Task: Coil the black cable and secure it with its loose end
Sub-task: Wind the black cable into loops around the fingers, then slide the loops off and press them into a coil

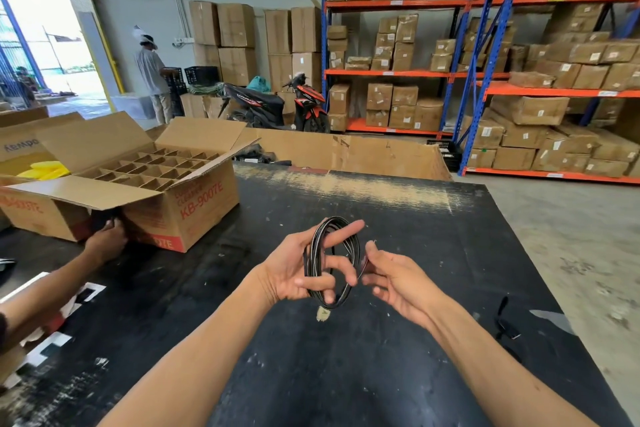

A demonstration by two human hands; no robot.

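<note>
The black cable [313, 246] is wound into an upright oval coil held above the black table [346, 374]. My left hand [294, 270] is shut on the coil's left side, fingers threaded through the loop and index finger pointing right. My right hand [394, 279] pinches the coil's right strand between thumb and fingertips. A pale connector end [322, 315] dangles below the coil.
An open cardboard box with dividers [194, 198] stands at the left, and another person's hand [105, 239] touches its front. A small black strap [504, 321] lies on the table at the right. Shelving with cartons and a parked scooter stand behind.
</note>
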